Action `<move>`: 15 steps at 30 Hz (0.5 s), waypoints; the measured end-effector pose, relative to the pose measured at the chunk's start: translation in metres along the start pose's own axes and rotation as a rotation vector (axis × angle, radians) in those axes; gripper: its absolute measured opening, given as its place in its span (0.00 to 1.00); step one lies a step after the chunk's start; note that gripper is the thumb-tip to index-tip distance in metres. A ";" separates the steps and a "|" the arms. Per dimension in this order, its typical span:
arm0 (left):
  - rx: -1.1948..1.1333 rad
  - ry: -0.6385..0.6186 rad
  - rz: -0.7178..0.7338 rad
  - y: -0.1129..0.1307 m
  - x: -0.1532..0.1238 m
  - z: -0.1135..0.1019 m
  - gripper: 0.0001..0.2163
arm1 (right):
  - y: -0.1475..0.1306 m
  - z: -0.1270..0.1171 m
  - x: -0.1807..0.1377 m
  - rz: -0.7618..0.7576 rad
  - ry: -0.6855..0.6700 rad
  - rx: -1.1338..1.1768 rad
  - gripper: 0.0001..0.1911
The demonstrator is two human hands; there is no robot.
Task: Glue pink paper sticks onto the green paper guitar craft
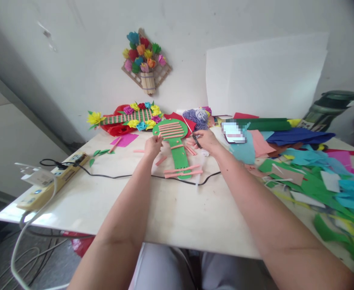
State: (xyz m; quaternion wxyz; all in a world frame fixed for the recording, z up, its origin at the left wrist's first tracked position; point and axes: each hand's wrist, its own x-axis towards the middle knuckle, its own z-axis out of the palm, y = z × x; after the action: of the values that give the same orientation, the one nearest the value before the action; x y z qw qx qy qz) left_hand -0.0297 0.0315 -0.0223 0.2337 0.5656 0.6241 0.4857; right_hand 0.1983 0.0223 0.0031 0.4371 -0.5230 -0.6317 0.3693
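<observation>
A green guitar-shaped cutout (179, 155) lies on the table before me, its round end away from me. Rows of pink rolled-paper strips (173, 129) cross the round part, and more lie over the neck and its near end. My left hand (153, 146) is at the left edge of the round part, fingertips pinched together; what is between them is too small to make out. In my right hand (207, 141), on the other side, is a pair of scissors (196, 139) with dark handles, blades pointing up and left. Loose pink pieces (190, 150) lie beside the neck.
A flower-trimmed paper guitar (131, 117) lies behind on the left. A power strip (54, 179) sits at the left edge; its black cable (104, 176) crosses the table. Coloured paper scraps (309, 169), a phone (234, 133) and a dark green bottle (328, 110) occupy the right.
</observation>
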 end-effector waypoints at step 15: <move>0.564 -0.154 0.118 0.042 0.004 0.029 0.09 | 0.003 -0.006 0.002 -0.042 0.037 -0.167 0.11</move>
State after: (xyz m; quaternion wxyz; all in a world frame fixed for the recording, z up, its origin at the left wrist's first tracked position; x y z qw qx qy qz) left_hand 0.0139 0.0402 0.0028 0.0852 0.6788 0.6809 0.2615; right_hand 0.2049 0.0247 0.0028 0.4112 -0.5510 -0.6630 0.2963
